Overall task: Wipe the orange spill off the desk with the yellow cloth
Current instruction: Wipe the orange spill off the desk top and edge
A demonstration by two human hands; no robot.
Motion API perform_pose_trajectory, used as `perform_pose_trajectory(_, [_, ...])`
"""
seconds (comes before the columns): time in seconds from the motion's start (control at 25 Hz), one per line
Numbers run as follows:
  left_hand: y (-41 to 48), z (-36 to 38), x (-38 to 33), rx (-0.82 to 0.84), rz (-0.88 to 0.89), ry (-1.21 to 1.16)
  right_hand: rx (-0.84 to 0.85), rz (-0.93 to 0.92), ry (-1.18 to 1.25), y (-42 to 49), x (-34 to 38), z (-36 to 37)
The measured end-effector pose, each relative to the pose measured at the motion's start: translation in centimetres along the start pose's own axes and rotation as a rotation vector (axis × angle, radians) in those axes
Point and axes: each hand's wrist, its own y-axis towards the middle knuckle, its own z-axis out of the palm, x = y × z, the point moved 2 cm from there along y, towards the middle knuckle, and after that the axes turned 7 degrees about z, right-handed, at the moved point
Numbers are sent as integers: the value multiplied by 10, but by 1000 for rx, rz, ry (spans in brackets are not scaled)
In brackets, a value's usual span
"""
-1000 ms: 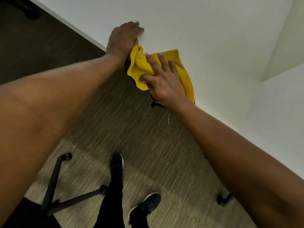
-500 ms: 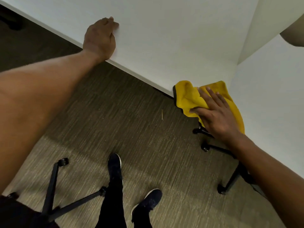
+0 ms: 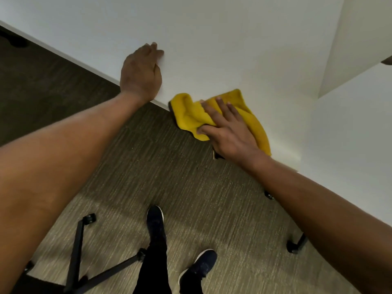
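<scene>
right hand (image 3: 231,134) pressing flat, fingers spread, on one yellow cloth (image 3: 188,115) lying at desk (image 3: 233,49) edge, 1 o'clock | left hand (image 3: 141,75) resting flat at 11 o'clock, holding nothing | two shoes (image 3: 156,221) standing at 6 o'clock, chair base (image 3: 78,251) at 7

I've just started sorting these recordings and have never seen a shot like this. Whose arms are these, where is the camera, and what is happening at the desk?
There is no machine here. A person wears a wide-angle camera on the head, looking down, so both arms reach in from the bottom of the picture. The left hand rests flat on the white desk near its edge. The right hand presses a yellow cloth onto the desk's edge with straight fingers; nothing is gripped. No orange spill shows on the bare desk. Below are carpet, the person's dark shoes and a chair's wheeled legs.
</scene>
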Motion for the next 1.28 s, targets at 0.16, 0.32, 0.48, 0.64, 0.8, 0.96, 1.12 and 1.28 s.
perform_pose_trajectory(0.16, [3, 1, 5, 1, -67, -60, -8, 15, 42, 64, 45, 6])
perform_pose_trajectory(0.32, [3, -1, 2, 27, -60, -63, -16, 37, 66, 56, 42, 0])
perform_pose_trajectory(0.48, [-2, 1, -2, 1, 34, -50, -41, 80, 24, -31, -12, -8])
perform_pose_trajectory(0.64, [-24, -1, -30, -44, 92, -16, -24, 121, -47, -115, -61, -14])
perform_pose_trajectory(0.8, [-60, 22, -124, -82, 214, -18, -17, 29, -14, -159, -105, -10])
perform_pose_trajectory(0.96, [-76, 63, -220, -38, 315, -57, -60, 13, 83, -182, -127, -6])
perform_pose_trajectory(1.12, [-83, 87, -264, -3, 242, -67, -228, 169, 362, -205, -127, 0])
perform_pose_trajectory(1.28, [-82, 95, -277, -18, 263, 5, -369, 608, 1015, -215, -90, 9])
